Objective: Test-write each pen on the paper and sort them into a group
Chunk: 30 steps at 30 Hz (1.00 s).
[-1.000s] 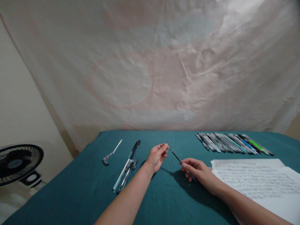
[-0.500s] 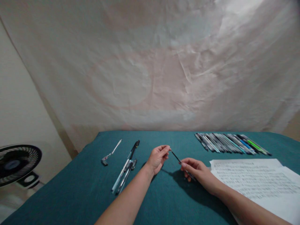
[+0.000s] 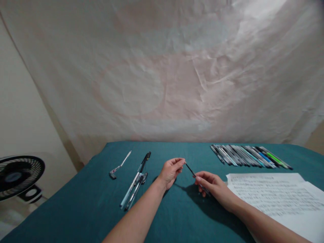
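A slim dark pen [image 3: 190, 169] slants between my two hands above the table. My left hand [image 3: 170, 172] pinches its upper end between thumb and fingertips. Lower down, my right hand [image 3: 214, 186] grips the pen's other part, with thumb and fingers closed around it. The tip inside my left fingers is hidden, and I cannot tell whether a cap is there. To the left of my left forearm lies a small group of pens [image 3: 134, 189], some clear and some black.
A white-handled tool with a dark head [image 3: 118, 168] lies at the left. Several pens [image 3: 243, 155] form a row at the back right, near printed paper sheets [image 3: 265, 189]. Dark green cloth [image 3: 83, 202] covers the table; a black fan [image 3: 17, 177] stands off its left edge.
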Tool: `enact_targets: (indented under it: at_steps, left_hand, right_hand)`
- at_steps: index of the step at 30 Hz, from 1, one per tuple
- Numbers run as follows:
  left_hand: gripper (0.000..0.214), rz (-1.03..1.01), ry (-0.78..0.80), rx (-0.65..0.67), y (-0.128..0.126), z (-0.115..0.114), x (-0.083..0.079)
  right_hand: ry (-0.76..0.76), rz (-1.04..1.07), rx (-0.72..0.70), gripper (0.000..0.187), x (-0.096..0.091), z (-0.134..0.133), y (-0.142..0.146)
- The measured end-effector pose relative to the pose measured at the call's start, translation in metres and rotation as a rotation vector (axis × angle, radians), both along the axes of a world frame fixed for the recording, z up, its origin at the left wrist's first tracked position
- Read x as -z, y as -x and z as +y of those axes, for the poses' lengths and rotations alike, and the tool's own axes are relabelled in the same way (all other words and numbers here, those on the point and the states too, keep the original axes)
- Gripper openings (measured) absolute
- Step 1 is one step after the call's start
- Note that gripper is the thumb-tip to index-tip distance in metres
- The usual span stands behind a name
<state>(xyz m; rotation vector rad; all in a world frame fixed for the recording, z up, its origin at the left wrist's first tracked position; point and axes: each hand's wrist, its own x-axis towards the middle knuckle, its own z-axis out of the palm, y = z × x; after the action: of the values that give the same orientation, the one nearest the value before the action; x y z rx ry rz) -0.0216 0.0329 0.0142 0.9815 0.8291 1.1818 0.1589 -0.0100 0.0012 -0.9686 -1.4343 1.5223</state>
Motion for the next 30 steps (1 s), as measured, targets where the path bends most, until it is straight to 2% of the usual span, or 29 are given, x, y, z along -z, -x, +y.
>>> enact_targets:
  at_steps: [4, 7, 10, 12, 16, 20, 24, 27, 30]
  left_hand:
    - [0.035, 0.099, -0.076, 0.043, 0.007, 0.002, -0.006]
    - [0.038, 0.41, -0.151, -0.021, 0.018, 0.007, -0.013]
    - [0.018, 0.72, -0.22, -0.15, 0.033, 0.013, -0.014]
    - [0.011, 0.787, -0.216, -0.189, 0.042, 0.014, -0.011]
    - [0.024, 0.862, -0.174, -0.193, 0.05, 0.01, -0.003]
    - [0.03, 0.816, -0.13, -0.175, 0.045, 0.004, 0.002]
    - [0.023, 0.664, -0.078, -0.128, 0.038, 0.005, 0.0]
    - [0.027, 0.4, -0.037, -0.134, 0.03, 0.011, -0.001]
    - [0.027, 0.098, 0.005, -0.195, 0.022, 0.017, 0.002]
  right_hand:
    - [-0.005, -0.004, -0.004, 0.035, 0.001, 0.0, 0.0]
    - [0.005, -0.023, 0.006, 0.037, -0.001, 0.0, 0.0]
    - [0.007, -0.026, 0.01, 0.037, -0.002, -0.001, 0.0]
    - [0.006, -0.015, 0.006, 0.036, -0.001, -0.001, 0.0]
    - [0.018, 0.008, -0.001, 0.034, 0.001, -0.001, 0.0]
    - [0.008, -0.001, -0.004, 0.036, 0.001, -0.001, 0.0]
    - [0.005, -0.016, 0.001, 0.039, -0.001, -0.001, 0.0]
    - [0.007, -0.024, 0.001, 0.041, -0.002, -0.002, 0.001]
    - [0.006, -0.021, -0.01, 0.039, -0.002, -0.002, 0.001]
